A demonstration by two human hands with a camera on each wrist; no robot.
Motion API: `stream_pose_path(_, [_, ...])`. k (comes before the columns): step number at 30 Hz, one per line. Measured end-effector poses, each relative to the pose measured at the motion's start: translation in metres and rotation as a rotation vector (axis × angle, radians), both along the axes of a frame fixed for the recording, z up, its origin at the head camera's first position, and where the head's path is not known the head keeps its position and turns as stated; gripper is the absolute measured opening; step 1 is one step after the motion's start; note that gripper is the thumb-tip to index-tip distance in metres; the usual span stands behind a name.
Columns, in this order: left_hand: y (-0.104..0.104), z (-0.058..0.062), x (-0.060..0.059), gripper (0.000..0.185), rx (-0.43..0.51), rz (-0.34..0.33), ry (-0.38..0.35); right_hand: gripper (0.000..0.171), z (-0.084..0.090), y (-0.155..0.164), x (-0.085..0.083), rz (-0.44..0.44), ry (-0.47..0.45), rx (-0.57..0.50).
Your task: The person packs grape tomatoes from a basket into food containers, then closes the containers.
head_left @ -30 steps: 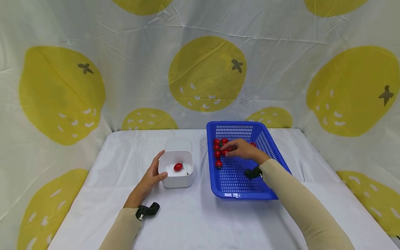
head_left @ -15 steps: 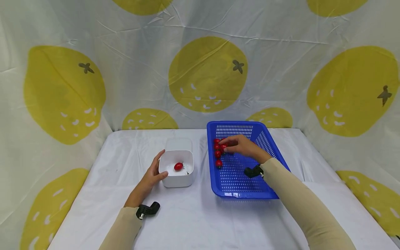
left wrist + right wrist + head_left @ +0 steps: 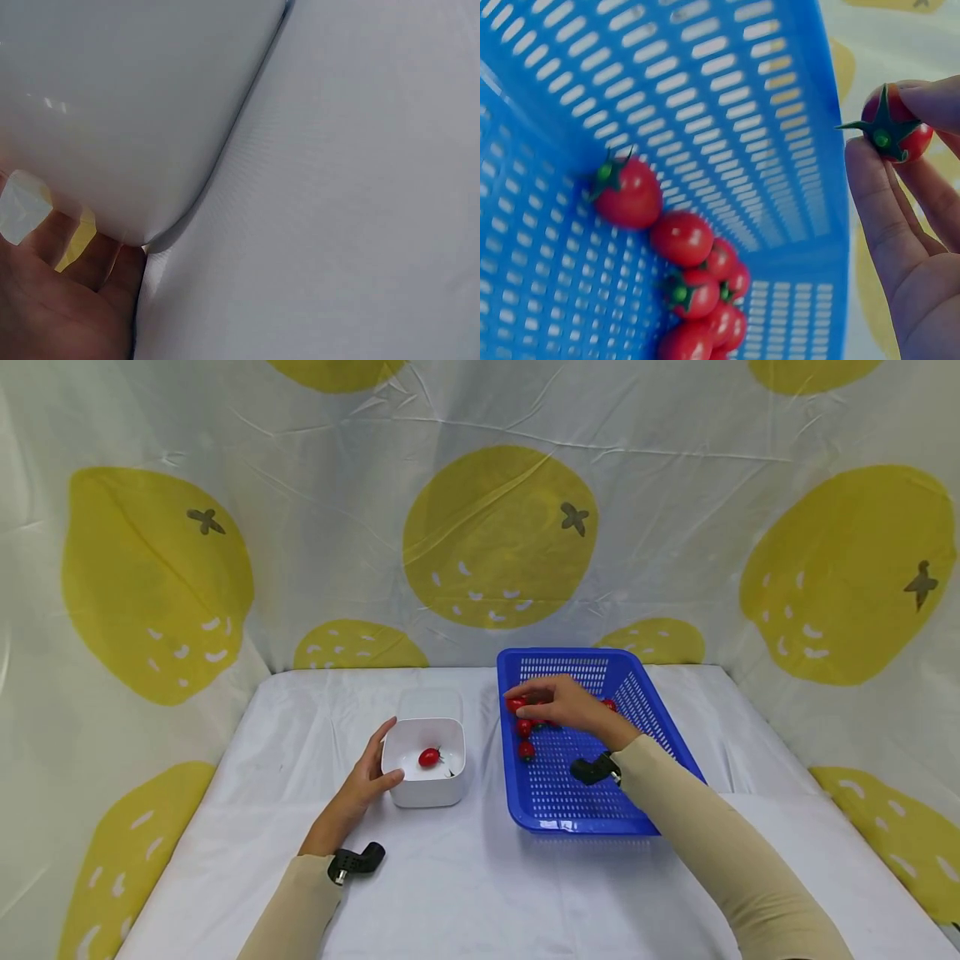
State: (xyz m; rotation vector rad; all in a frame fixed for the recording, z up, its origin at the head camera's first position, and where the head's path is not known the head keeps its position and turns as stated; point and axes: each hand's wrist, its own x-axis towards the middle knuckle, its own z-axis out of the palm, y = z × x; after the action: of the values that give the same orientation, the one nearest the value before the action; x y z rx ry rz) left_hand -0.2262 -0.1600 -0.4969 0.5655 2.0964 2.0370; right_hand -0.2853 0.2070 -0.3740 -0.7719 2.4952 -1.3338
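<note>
My right hand (image 3: 558, 700) pinches a red cherry tomato (image 3: 904, 139) between thumb and fingertips, its green stem end outward. It is raised over the left wall of the blue basket (image 3: 536, 823). Below, several cherry tomatoes (image 3: 686, 292) lie along that wall on the basket floor. On the left, my left hand (image 3: 363, 787) holds a white square container (image 3: 427, 793), thumb at its near left rim and fingers along the left side. Inside the container rest one cherry tomato (image 3: 429, 758) and a small green stem piece (image 3: 451, 773).
A translucent lid-like square (image 3: 431, 702) lies behind the white container. White cloth (image 3: 465, 893) covers the table, and a lemon-print curtain (image 3: 322, 527) hangs behind. Another tomato (image 3: 609, 704) sits at the basket's right side.
My right hand has lifted from among the tomatoes and moved left to the basket's left wall, now with a cherry tomato in its fingers. The left hand and the container have stayed put.
</note>
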Motion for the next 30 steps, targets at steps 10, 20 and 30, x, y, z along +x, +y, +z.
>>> stream_pose_path(10, [0.000, 0.000, 0.000, 0.079, -0.006, -0.006, 0.018, 0.034, 0.002, -0.023, 0.005, 0.058, 0.013, -0.047])
stream_pose_path(20, [0.001, -0.001, -0.001, 0.081, 0.010, -0.012, 0.012, 0.034, -0.003, -0.044, 0.002, 0.108, 0.020, -0.025])
stream_pose_path(30, [0.002, -0.001, 0.000, 0.082, 0.022, -0.018, 0.018, 0.033, -0.011, -0.062, 0.001, 0.168, 0.009, -0.042])
